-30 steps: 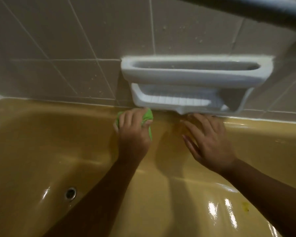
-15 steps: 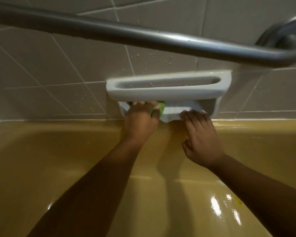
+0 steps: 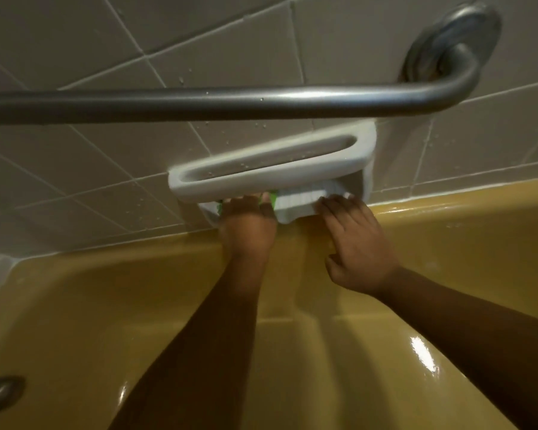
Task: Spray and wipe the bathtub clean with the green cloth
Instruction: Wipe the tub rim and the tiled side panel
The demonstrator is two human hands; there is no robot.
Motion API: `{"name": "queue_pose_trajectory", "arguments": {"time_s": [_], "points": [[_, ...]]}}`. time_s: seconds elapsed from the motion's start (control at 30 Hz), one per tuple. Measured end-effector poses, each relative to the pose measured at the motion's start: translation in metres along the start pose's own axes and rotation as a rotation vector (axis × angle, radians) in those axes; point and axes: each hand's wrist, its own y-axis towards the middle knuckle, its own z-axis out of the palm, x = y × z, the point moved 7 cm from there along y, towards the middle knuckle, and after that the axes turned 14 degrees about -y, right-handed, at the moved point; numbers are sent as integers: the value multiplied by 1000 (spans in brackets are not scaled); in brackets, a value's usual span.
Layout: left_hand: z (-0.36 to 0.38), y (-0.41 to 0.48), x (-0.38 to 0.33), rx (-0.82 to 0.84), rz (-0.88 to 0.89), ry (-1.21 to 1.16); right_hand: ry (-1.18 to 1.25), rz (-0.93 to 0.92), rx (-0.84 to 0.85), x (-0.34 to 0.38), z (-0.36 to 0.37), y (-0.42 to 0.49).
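Note:
My left hand (image 3: 247, 223) reaches into the lower shelf of the white ceramic soap dish (image 3: 271, 178) on the tiled wall and holds the green cloth (image 3: 274, 197) against it; only small green edges show past my fingers. My right hand (image 3: 356, 243) lies flat with straight fingers on the yellow bathtub's (image 3: 75, 305) far rim, fingertips touching the soap dish's lower right edge. No spray bottle is in view.
A grey metal grab bar (image 3: 230, 102) runs across the wall above the soap dish, with its round mount (image 3: 454, 45) at the upper right. A metal fitting (image 3: 0, 392) sits in the tub wall at the lower left. Water drops speckle the grey tiles.
My left hand rose with the cloth from the tub rim up into the soap dish shelf. My right hand slid up to the dish's edge. The view tilted upward, revealing the grab bar.

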Motion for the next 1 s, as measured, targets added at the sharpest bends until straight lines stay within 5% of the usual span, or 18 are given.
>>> {"name": "queue_pose_trajectory", "arguments": {"time_s": [0.2, 0.4, 0.53, 1.0], "points": [[17, -9, -35, 280, 201, -94, -15, -46, 33, -5, -3, 5], [10, -3, -12, -3, -24, 6, -255, -92, 98, -18, -7, -20], [32, -17, -76, 56, 37, -18, -267, -148, 99, -33, -17, -26], [24, -33, -130, 304, -14, -266, 228, 47, -160, -79, -100, -27]]}}
